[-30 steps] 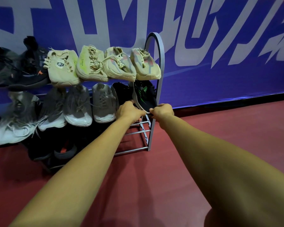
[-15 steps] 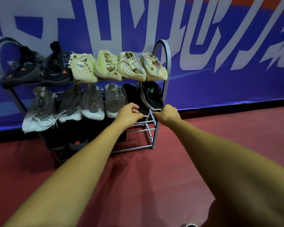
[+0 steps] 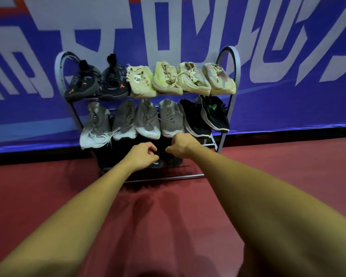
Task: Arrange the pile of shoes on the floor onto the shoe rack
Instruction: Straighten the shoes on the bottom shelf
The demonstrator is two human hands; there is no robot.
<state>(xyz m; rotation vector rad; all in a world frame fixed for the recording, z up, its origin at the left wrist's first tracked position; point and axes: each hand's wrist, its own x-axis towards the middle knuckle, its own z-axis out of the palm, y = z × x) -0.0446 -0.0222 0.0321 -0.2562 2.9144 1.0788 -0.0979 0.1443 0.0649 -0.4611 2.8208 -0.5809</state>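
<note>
A grey metal shoe rack (image 3: 235, 62) with three shelves stands against the wall. Its top shelf holds two dark shoes with orange marks (image 3: 112, 81) and several beige shoes (image 3: 166, 80). Several grey shoes (image 3: 148, 120) and two black shoes with green accents (image 3: 214, 113) fill the middle shelf. Black shoes (image 3: 173, 159) sit in shadow on the bottom shelf. My left hand (image 3: 143, 156) and my right hand (image 3: 181, 145) reach over those bottom shoes with fingers curled. Whether either hand grips a shoe is hidden by the dark.
A blue banner (image 3: 288, 96) with large white letters covers the wall behind the rack. Red floor (image 3: 48, 186) spreads in front and to both sides. The rack's front bottom rail (image 3: 168, 177) runs just below my hands.
Both hands have left the black shoe at the right end of the middle shelf and dropped down and left to the bottom shelf. The view has pulled back, showing the whole rack.
</note>
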